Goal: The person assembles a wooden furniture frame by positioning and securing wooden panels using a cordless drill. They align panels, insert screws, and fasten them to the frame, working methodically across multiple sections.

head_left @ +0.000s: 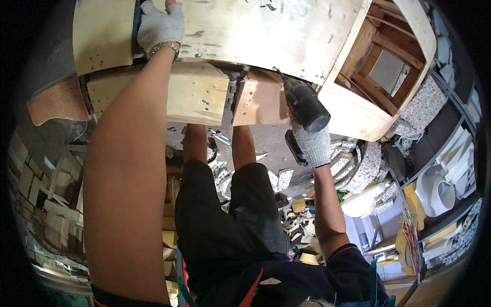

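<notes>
My right hand [313, 143], in a pale knit glove, is wrapped round the handle of a black cordless drill [307, 105]. The drill's bit points away from me and meets the near edge of a large pale plywood panel [255, 33]; whether it touches a screw there is too small to tell. My left hand [161, 25], also gloved, lies with fingers apart on the panel's left part, beside a dark gap; the frame's top edge cuts off some fingertips. Below the panel edge hang two wooden boards [197, 97] [261, 97], with a metal hinge [231, 93] between them.
At the right the wooden frame has an open compartment [378, 61] with slats inside. Speckled foam blocks [422, 100] and white scraps lie beyond it. Foam offcuts [302, 225] litter the floor by my legs. Wood pieces [61, 225] are stacked at the left.
</notes>
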The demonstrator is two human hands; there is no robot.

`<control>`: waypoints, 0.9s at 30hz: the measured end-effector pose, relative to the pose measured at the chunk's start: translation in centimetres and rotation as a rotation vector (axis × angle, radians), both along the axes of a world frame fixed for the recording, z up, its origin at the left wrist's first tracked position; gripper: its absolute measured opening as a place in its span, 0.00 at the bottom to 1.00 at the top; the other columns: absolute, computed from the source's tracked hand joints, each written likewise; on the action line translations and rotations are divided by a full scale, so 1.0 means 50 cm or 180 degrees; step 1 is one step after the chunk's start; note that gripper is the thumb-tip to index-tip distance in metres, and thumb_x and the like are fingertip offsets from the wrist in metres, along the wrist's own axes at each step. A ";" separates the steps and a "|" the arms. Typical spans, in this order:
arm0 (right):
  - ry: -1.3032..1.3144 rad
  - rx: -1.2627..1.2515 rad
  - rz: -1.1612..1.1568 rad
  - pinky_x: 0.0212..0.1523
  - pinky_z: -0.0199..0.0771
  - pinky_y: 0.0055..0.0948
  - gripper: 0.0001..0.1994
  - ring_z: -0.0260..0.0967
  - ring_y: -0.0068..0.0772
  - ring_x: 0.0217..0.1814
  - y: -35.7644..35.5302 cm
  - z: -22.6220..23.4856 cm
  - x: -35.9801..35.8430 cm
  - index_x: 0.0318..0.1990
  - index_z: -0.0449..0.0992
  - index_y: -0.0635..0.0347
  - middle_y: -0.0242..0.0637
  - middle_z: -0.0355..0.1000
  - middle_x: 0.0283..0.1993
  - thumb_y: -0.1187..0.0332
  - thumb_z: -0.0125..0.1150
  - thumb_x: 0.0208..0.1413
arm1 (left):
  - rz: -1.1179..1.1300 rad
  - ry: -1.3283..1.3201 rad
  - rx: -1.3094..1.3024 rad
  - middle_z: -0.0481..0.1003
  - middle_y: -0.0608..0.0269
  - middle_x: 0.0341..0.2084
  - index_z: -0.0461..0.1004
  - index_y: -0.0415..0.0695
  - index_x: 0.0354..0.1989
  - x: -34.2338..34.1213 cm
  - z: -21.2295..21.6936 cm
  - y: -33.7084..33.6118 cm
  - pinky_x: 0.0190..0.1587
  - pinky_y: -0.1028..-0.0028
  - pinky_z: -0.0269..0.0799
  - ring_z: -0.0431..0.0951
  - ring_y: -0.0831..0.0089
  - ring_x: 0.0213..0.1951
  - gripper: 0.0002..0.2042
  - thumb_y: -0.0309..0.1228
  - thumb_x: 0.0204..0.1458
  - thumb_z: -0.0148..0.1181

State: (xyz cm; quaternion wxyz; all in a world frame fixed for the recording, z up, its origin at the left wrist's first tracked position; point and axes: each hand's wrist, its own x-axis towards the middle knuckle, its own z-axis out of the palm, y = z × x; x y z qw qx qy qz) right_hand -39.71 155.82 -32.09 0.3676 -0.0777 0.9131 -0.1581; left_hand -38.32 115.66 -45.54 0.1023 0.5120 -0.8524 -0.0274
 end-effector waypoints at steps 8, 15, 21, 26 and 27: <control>-0.0053 0.0277 0.0112 0.44 0.81 0.42 0.24 0.82 0.51 0.45 -0.077 0.058 -0.042 0.48 0.81 0.64 0.50 0.82 0.43 0.55 0.74 0.51 | 0.0277 -0.0229 0.0834 0.76 0.36 0.47 0.66 0.43 0.57 -0.005 0.020 -0.002 0.46 0.47 0.75 0.79 0.39 0.44 0.26 0.54 0.64 0.52; 0.0016 0.0332 -0.0015 0.46 0.81 0.43 0.27 0.81 0.52 0.47 -0.057 0.035 -0.033 0.50 0.80 0.64 0.51 0.82 0.45 0.53 0.75 0.49 | 0.0343 -0.0526 0.0910 0.77 0.39 0.49 0.64 0.45 0.58 -0.008 0.031 0.001 0.42 0.48 0.76 0.81 0.42 0.44 0.28 0.58 0.65 0.47; -0.0148 0.0434 0.0088 0.54 0.78 0.41 0.24 0.79 0.48 0.53 -0.053 0.036 -0.028 0.56 0.76 0.64 0.50 0.79 0.52 0.61 0.71 0.56 | 0.0458 -0.0724 0.1026 0.76 0.38 0.51 0.63 0.45 0.62 -0.014 0.033 -0.001 0.41 0.48 0.77 0.81 0.42 0.44 0.30 0.59 0.65 0.46; -0.0360 0.0555 -0.0073 0.52 0.79 0.44 0.30 0.79 0.52 0.53 -0.055 0.033 -0.033 0.56 0.76 0.64 0.52 0.79 0.51 0.54 0.74 0.51 | 0.0511 -0.0660 0.1185 0.75 0.37 0.54 0.61 0.46 0.65 -0.013 0.025 0.000 0.43 0.48 0.78 0.81 0.42 0.45 0.32 0.60 0.65 0.45; -0.0372 0.0530 -0.0086 0.52 0.79 0.44 0.30 0.79 0.52 0.53 -0.055 0.031 -0.034 0.56 0.76 0.64 0.52 0.79 0.51 0.54 0.74 0.51 | 0.0484 -0.0558 0.1192 0.77 0.38 0.52 0.62 0.45 0.67 -0.008 0.013 -0.002 0.48 0.49 0.76 0.81 0.42 0.47 0.35 0.62 0.64 0.44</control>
